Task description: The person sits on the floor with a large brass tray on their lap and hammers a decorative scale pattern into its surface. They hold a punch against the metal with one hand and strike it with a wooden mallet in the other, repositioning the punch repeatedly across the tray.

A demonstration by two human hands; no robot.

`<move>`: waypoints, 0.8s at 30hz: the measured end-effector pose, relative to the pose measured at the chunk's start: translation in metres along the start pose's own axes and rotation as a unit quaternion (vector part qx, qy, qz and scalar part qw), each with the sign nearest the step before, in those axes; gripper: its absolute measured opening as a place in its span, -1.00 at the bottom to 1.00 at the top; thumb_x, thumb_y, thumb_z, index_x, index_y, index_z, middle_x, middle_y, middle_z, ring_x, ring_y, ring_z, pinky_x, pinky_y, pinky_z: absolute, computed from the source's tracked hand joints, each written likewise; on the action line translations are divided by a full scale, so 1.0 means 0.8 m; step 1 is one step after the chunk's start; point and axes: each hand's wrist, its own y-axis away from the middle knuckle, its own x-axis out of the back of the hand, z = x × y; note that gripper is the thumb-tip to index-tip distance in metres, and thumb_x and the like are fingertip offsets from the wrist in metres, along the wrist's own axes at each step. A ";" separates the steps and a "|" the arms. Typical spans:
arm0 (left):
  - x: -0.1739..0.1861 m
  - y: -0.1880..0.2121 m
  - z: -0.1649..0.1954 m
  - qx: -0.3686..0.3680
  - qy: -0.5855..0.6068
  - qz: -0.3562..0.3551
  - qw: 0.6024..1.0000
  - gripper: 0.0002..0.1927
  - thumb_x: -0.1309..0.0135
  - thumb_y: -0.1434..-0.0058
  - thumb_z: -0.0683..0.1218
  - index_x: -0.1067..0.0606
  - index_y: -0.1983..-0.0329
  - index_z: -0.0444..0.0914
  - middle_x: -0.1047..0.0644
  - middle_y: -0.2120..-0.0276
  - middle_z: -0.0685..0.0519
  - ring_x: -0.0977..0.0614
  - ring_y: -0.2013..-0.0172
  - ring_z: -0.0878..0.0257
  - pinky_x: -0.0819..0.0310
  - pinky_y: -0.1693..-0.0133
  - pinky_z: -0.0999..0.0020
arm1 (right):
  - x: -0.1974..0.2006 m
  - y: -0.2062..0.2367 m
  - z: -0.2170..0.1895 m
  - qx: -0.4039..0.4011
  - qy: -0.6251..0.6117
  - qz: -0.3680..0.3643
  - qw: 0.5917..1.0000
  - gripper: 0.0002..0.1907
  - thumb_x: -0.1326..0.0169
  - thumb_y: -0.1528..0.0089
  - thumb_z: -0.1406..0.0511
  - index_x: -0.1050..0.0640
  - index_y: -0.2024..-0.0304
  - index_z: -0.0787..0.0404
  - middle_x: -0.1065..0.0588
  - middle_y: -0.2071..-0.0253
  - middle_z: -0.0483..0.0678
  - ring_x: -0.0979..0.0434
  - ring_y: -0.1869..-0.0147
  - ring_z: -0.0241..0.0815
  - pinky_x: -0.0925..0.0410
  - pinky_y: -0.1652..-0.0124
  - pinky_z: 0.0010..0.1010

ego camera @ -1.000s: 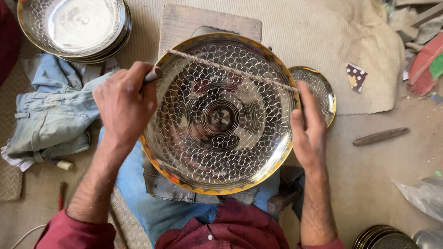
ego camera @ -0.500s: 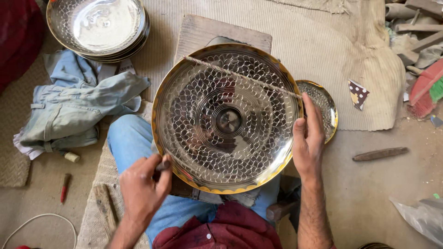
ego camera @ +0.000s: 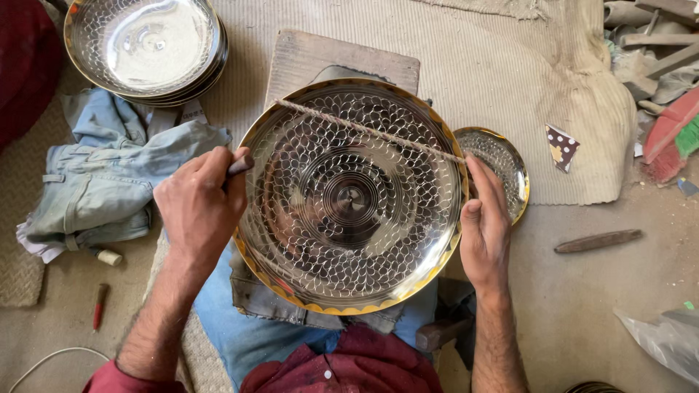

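1. A large round metal tray with a hammered scale pattern and a gold-coloured rim (ego camera: 349, 196) rests on the lap of a seated person, tilted up towards the camera, over blue trousers and a dark red shirt.
2. The left hand (ego camera: 198, 207) is closed in a fist round a thin dark-handled tool (ego camera: 239, 166), whose end sits at the tray's left rim.
3. The right hand (ego camera: 486, 225) lies flat against the tray's right rim, fingers pressed together and pointing up, steadying the edge.
4. A twisted cord (ego camera: 368, 131) runs taut across the upper part of the tray, from the upper left rim down to the right hand's fingertips.
5. Behind the tray stands a worn wooden block (ego camera: 328, 58) on a beige woven mat (ego camera: 495, 65) spread over the floor.
6. A smaller patterned metal dish (ego camera: 506, 164) lies just beside the tray's right rim, partly behind the right hand.
7. A stack of similar shiny trays (ego camera: 145, 47) sits at the upper left, near a crumpled pale blue garment (ego camera: 102, 182).
8. A brown wooden stick (ego camera: 597, 240) lies on the bare floor to the right, well apart from the tray; a small red-handled tool (ego camera: 99, 304) lies at the lower left.
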 end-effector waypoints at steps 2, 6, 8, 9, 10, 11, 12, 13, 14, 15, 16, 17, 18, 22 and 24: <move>-0.003 0.008 -0.001 0.023 0.023 0.002 0.999 -0.54 -0.17 -0.51 -0.03 -0.30 0.48 -0.27 -0.41 0.56 -0.06 -0.43 0.58 -0.01 -0.26 0.49 0.09 | 0.002 -0.001 -0.003 -0.003 0.002 0.003 1.000 -0.32 0.38 -0.56 -0.05 -0.32 -0.41 0.37 -0.34 -0.40 0.21 -0.31 -0.52 0.11 -0.22 -0.43 -0.10; -0.002 0.034 0.004 0.070 0.029 -0.004 0.997 -0.52 -0.16 -0.48 -0.04 -0.27 0.50 -0.28 -0.36 0.59 -0.09 -0.39 0.59 -0.03 -0.23 0.48 0.03 | 0.008 -0.011 -0.009 -0.030 0.019 0.015 0.999 -0.29 0.37 -0.52 -0.08 -0.40 -0.34 0.35 -0.45 -0.30 0.17 -0.42 -0.44 0.06 -0.28 -0.37 -0.13; 0.008 0.055 0.015 0.101 0.026 -0.011 0.994 -0.54 -0.16 -0.46 -0.04 -0.28 0.50 -0.29 -0.35 0.59 -0.12 -0.39 0.58 -0.05 -0.22 0.47 0.01 | 0.010 -0.014 -0.010 -0.036 0.019 0.017 0.999 -0.29 0.37 -0.52 -0.09 -0.42 -0.34 0.34 -0.46 -0.30 0.16 -0.44 -0.43 0.04 -0.29 -0.37 -0.12; 0.012 0.064 0.020 0.106 0.030 -0.015 0.994 -0.56 -0.16 -0.46 -0.04 -0.30 0.49 -0.29 -0.37 0.58 -0.11 -0.41 0.56 -0.06 -0.23 0.45 0.00 | 0.011 -0.013 -0.009 -0.037 0.016 0.016 0.999 -0.30 0.36 -0.52 -0.08 -0.41 -0.35 0.33 -0.45 -0.31 0.16 -0.43 -0.44 0.04 -0.29 -0.37 -0.11; 0.016 0.070 0.025 0.112 0.033 -0.018 0.993 -0.59 -0.15 -0.46 -0.05 -0.32 0.47 -0.28 -0.39 0.57 -0.10 -0.43 0.53 -0.07 -0.24 0.44 0.00 | 0.012 -0.012 -0.006 -0.037 0.012 0.013 0.999 -0.30 0.36 -0.52 -0.08 -0.41 -0.37 0.32 -0.44 -0.33 0.16 -0.42 -0.45 0.04 -0.29 -0.38 -0.10; 0.020 0.073 0.030 0.118 0.035 -0.018 0.992 -0.61 -0.15 -0.47 -0.06 -0.33 0.46 -0.28 -0.40 0.56 -0.10 -0.45 0.51 -0.07 -0.25 0.42 0.00 | 0.012 -0.011 -0.002 -0.026 -0.017 0.014 0.999 -0.31 0.33 -0.54 -0.08 -0.35 -0.40 0.33 -0.40 -0.35 0.18 -0.39 -0.47 0.05 -0.28 -0.41 -0.09; 0.024 0.072 0.033 0.128 0.035 -0.022 0.991 -0.67 -0.16 -0.43 -0.05 -0.39 0.40 -0.28 -0.44 0.53 -0.10 -0.48 0.49 -0.07 -0.28 0.42 0.01 | 0.012 -0.008 0.002 -0.015 -0.047 0.016 0.999 -0.31 0.30 -0.55 -0.07 -0.30 -0.42 0.35 -0.36 -0.38 0.19 -0.36 -0.49 0.06 -0.27 -0.43 -0.09; 0.030 0.070 0.038 0.137 0.035 -0.026 0.990 -0.73 -0.17 -0.40 -0.05 -0.44 0.35 -0.28 -0.48 0.50 -0.11 -0.51 0.46 -0.06 -0.31 0.41 0.01 | 0.013 -0.003 0.007 -0.004 -0.077 0.020 0.997 -0.31 0.28 -0.56 -0.07 -0.24 -0.45 0.36 -0.31 -0.40 0.21 -0.33 -0.52 0.07 -0.26 -0.46 -0.08; 0.036 0.068 0.043 0.146 0.035 -0.030 0.988 -0.77 -0.18 -0.36 -0.04 -0.49 0.30 -0.29 -0.52 0.47 -0.12 -0.55 0.44 -0.06 -0.34 0.40 0.02 | 0.015 0.005 0.014 -0.014 -0.081 0.033 0.996 -0.33 0.25 -0.56 -0.05 -0.24 -0.46 0.35 -0.30 -0.40 0.20 -0.32 -0.52 0.06 -0.27 -0.45 -0.09; 0.045 0.066 0.047 0.128 0.047 -0.015 0.991 -0.82 -0.14 -0.35 -0.11 -0.48 0.20 -0.35 -0.52 0.38 -0.16 -0.55 0.39 -0.06 -0.38 0.35 0.03 | 0.017 0.018 0.020 -0.024 -0.084 0.046 0.995 -0.35 0.23 -0.56 -0.03 -0.24 -0.46 0.34 -0.29 -0.39 0.19 -0.31 -0.53 0.05 -0.29 -0.45 -0.10; 0.055 0.065 0.052 0.109 0.058 -0.001 0.992 -0.82 -0.09 -0.34 -0.17 -0.48 0.11 -0.41 -0.52 0.29 -0.20 -0.55 0.33 -0.06 -0.42 0.30 0.04 | 0.020 0.033 0.029 -0.035 -0.086 0.060 0.994 -0.37 0.21 -0.57 -0.01 -0.23 -0.47 0.33 -0.28 -0.39 0.18 -0.30 -0.53 0.05 -0.31 -0.44 -0.10; 0.061 0.063 0.056 0.091 0.070 0.012 0.993 -0.78 -0.05 -0.33 -0.24 -0.47 0.01 -0.48 -0.52 0.20 -0.24 -0.55 0.28 -0.06 -0.45 0.24 0.05 | 0.024 0.050 0.040 -0.064 -0.066 0.054 0.994 -0.41 0.15 -0.53 0.06 -0.26 -0.44 0.33 -0.30 -0.35 0.17 -0.33 -0.48 0.03 -0.33 -0.39 -0.12; 0.059 0.057 0.063 0.091 0.125 0.011 0.988 -0.79 0.02 -0.34 -0.27 -0.47 -0.01 -0.44 -0.52 0.15 -0.20 -0.55 0.21 -0.01 -0.48 0.19 0.10 | 0.028 0.069 0.052 -0.092 -0.045 0.049 0.994 -0.45 0.10 -0.49 0.13 -0.29 -0.41 0.34 -0.32 -0.32 0.17 -0.36 -0.43 0.01 -0.34 -0.33 -0.14; 0.045 0.047 0.098 0.070 0.266 -0.038 0.961 -0.63 0.07 -0.21 -0.41 -0.59 -0.01 -0.30 -0.45 0.11 -0.16 -0.52 0.12 0.12 -0.52 0.21 0.30 | 0.035 0.166 0.103 -0.211 0.096 -0.061 0.971 -0.52 -0.02 -0.22 0.49 -0.47 -0.21 0.21 -0.47 -0.12 0.09 -0.54 -0.16 0.05 -0.43 -0.13 -0.20; 0.031 0.040 0.116 0.046 0.319 -0.054 0.945 -0.73 -0.14 -0.28 -0.29 -0.63 -0.02 -0.22 -0.52 0.24 0.02 -0.52 0.21 0.20 -0.44 0.24 0.30 | 0.037 0.219 0.123 -0.095 0.179 -0.152 0.967 -0.49 -0.05 -0.11 0.57 -0.51 -0.11 0.16 -0.48 -0.13 0.07 -0.50 -0.21 0.17 -0.37 -0.18 -0.14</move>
